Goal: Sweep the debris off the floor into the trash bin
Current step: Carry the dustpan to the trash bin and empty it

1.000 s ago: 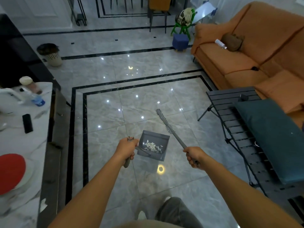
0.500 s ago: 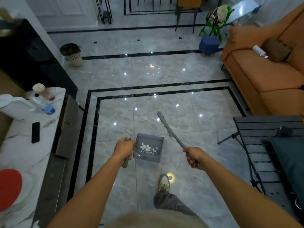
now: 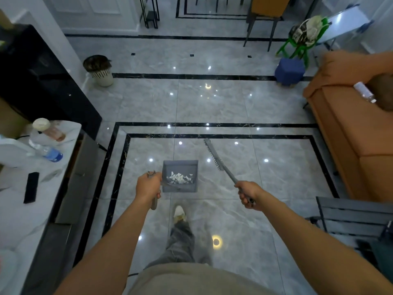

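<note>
My left hand (image 3: 148,187) grips the handle of a grey dustpan (image 3: 180,186), held level above the floor in front of me. White scraps of debris (image 3: 179,177) lie inside the pan. My right hand (image 3: 248,193) holds the handle of a long grey brush (image 3: 217,159), its bristled head pointing up and away to the left. A small trash bin (image 3: 99,70) with a dark liner and a cream striped body stands on the floor at the far left, beside a black cabinet, well ahead of the dustpan.
A marble counter (image 3: 25,201) with bottles and a black remote runs along the left. An orange sofa (image 3: 353,128) lines the right, a dark slatted table (image 3: 353,216) sits at the lower right. A blue stool (image 3: 289,71) and chairs stand at the back. My foot (image 3: 179,213) steps forward on glossy grey tiles.
I have walked forward and turned left, so the trash bin is nearer and more central. The dustpan and brush stay held in front of me; my foot has stepped ahead.
</note>
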Demonstrator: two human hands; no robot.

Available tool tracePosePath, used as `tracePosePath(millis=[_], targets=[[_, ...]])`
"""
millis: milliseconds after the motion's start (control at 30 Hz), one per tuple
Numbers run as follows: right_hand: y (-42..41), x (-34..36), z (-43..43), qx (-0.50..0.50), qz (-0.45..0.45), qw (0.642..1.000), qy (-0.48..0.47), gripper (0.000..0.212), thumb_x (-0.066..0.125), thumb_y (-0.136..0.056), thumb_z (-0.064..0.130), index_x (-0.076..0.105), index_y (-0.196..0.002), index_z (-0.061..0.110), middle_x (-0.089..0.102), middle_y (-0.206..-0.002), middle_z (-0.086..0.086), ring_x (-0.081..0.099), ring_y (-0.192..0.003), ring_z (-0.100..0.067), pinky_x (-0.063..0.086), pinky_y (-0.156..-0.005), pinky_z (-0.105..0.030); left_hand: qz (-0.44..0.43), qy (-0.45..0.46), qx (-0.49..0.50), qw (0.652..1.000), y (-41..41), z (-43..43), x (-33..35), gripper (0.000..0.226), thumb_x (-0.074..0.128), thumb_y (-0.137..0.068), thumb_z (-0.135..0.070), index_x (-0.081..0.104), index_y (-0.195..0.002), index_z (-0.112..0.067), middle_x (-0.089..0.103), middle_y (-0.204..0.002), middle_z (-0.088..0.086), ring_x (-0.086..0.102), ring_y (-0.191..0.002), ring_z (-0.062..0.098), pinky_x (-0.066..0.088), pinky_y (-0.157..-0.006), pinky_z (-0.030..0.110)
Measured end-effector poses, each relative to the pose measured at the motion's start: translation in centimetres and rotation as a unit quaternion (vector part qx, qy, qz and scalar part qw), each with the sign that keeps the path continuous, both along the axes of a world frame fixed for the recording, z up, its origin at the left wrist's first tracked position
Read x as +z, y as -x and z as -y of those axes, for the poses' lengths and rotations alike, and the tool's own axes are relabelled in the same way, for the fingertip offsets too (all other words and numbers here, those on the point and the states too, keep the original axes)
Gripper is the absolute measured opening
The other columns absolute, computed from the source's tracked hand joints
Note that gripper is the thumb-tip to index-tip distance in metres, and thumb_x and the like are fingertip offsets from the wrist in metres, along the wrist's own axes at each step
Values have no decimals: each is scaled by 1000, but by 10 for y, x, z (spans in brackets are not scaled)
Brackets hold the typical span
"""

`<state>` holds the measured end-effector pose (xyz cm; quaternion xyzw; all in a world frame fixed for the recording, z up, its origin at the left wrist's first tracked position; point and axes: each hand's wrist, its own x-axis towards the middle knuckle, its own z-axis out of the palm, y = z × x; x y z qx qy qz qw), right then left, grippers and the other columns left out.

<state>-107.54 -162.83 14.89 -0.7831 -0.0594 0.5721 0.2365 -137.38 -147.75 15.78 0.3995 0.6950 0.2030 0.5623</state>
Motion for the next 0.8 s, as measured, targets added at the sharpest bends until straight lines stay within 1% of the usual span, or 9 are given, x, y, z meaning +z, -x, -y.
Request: tracePosePath(millis=[133,200,333,467,633,800], targets=[[-20,-6,-80,19,6,1000,2,34,53,-100,28,45,-70,14,42,-46,-2,35,-32,-14,22,-39,-20,30,0,64,997,-16,-69,-6,10,60,-91,-10,59,-81,-10,52,-71,8,43,-49,20,38,-46,29],[-29,-10,-129,33,3,999,6,34,51,-100,29,45,-70,14,42,-46,-2,35,-33,-14,21,-39,-19,32,0,71,997,-20,-114,-12,12,59,-92,-10,58,-80,-10,51,-71,8,43,-49,19,38,-46,29],[-49,-4,-212,28,0,999,17,35,47,-100,30,44,-69,16,42,-47,0,34,-35,-13,24,-38,-20,26,8,94,995,-33,-185,-18,17,60,-94,-13,58,-78,-10,52,-68,9,45,-50,20,39,-46,28],[-66,-1,-296,61,10,998,26,37,52,-100,31,44,-67,17,42,-48,-1,34,-37,-14,25,-39,-22,23,12,105,994,-46,-259,-16,20,62,-96,-15,58,-77,-13,53,-67,9,45,-49,20,39,-48,30],[-88,-2,-389,76,3,997,18,33,51,-100,31,45,-70,17,42,-49,-1,34,-37,-14,26,-38,-22,24,20,131,991,-59,-339,-16,16,64,-96,-19,61,-83,-11,56,-69,9,47,-49,20,39,-46,29],[-116,-13,-480,125,18,992,26,31,54,-99,33,49,-73,15,43,-50,-2,35,-38,-15,26,-41,-22,1,18,154,988,-78,-418,-20,18,64,-95,-20,62,-82,-8,55,-61,9,47,-46,21,43,-49,30]])
